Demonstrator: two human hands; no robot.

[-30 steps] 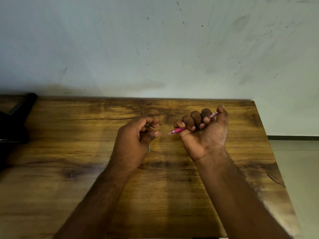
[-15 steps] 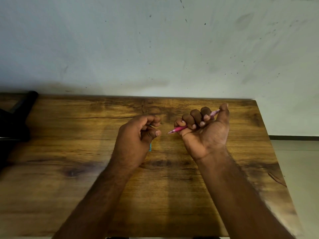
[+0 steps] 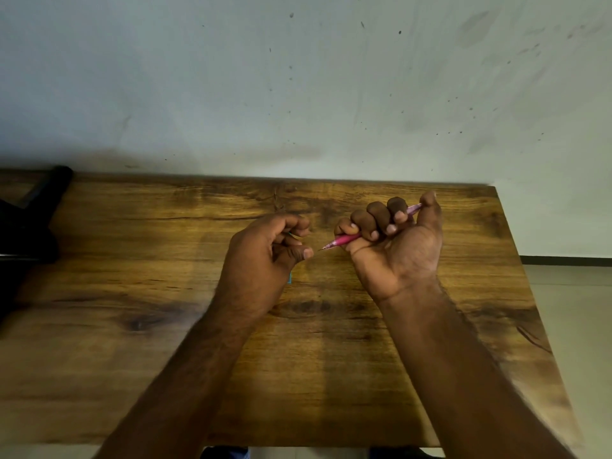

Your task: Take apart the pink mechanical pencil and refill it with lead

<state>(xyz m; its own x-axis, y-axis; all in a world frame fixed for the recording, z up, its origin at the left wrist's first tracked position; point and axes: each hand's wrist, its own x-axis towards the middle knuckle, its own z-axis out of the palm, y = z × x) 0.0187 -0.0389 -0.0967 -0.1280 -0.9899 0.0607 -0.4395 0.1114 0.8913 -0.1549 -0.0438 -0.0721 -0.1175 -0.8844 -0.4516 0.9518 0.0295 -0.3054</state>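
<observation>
My right hand (image 3: 394, 246) is turned palm up over the wooden table (image 3: 331, 376) and grips the pink mechanical pencil (image 3: 344, 240) in a fist. The thumb rests on the pencil's rear end, and the tip points left. My left hand (image 3: 265, 256) is curled just left of that tip, with the thumb almost touching it. A thin teal tube (image 3: 290, 278) runs through the left fist. Only its lower end and a sliver between the fingers show.
A black object (image 3: 29, 220) lies at the table's far left, against the pale wall. The table's right edge drops to a light floor (image 3: 569, 326). Bare wood lies in front of and behind both hands.
My left thumb has edged closer to the pencil tip. My right hand keeps the same grip and has barely moved.
</observation>
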